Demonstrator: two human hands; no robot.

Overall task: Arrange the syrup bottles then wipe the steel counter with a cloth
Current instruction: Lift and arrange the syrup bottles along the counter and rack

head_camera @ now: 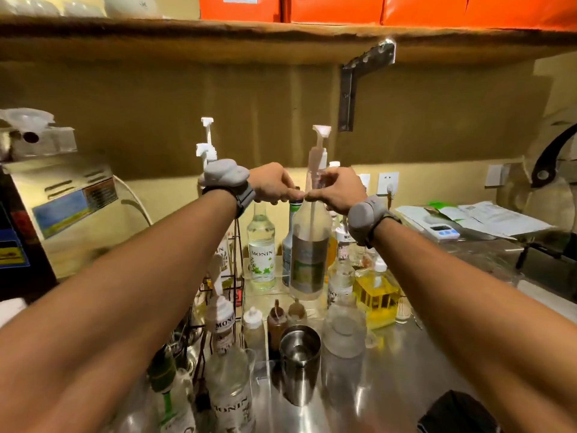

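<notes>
So the steel table (390, 364) is pretty crowded, syrup bottles packed toward the back wall and nothing wiped yet by the look of it. A dark bundle (456, 414), maybe the cloth, is left at the near right edge, though what it is can't really be told. A steel shaker cup (299, 360) is parked in front of the cluster.

The tall pump bottle (309, 254) is held up off the table, above the middle of the group, probably so it can be dropped into a cleaner spot in the row. It's gripped high at the neck, which keeps it upright and the pump clear of the neighbours.

The right hand (338, 190) is wrapped round that neck, fingers clamped on it. The left hand (274, 184) is pinched together right beside it, fingers touching the neck or the cap of the bottle behind, can't be told which.
</notes>
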